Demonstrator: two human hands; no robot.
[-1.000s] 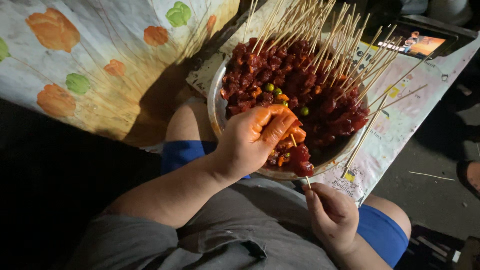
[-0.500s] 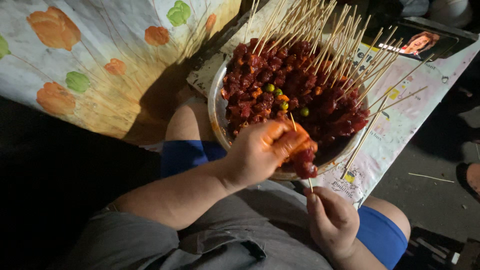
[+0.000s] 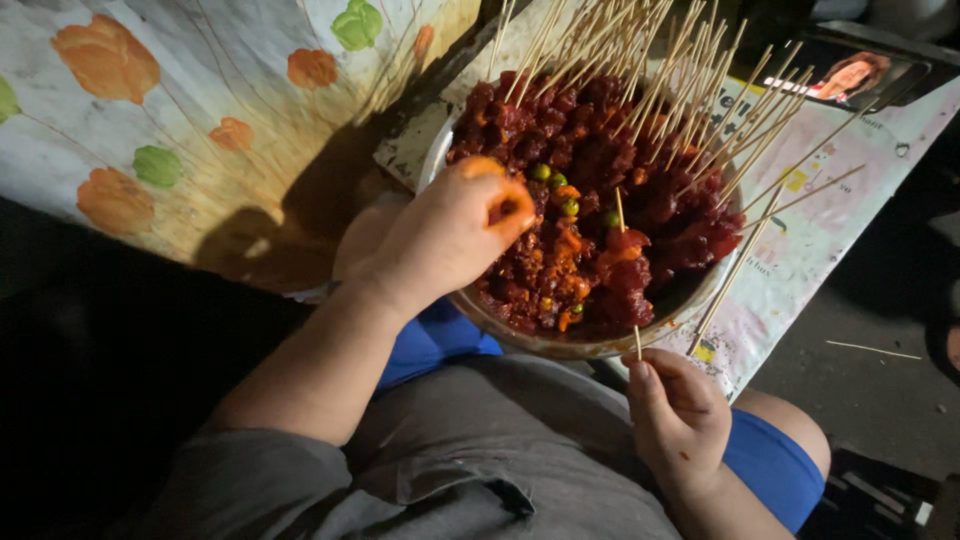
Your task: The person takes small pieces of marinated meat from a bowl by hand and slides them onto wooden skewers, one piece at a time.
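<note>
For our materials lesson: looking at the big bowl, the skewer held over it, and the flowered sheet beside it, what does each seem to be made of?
Bowl: probably metal, with a thin, dull-shiny grey rim.
Skewer in the right hand: likely bamboo or wood, being pale, matte and thin.
Flowered sheet: possibly plastic or oilcloth, with a smooth printed surface and a slight sheen; uncertain.

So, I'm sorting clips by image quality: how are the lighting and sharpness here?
Head view: a warm light falls on the bowl, the skewers and the left hand; a hard shadow lies on the floral cloth; the left edge and the ground at right go nearly black. The right hand is dimmer but sharp.
</note>
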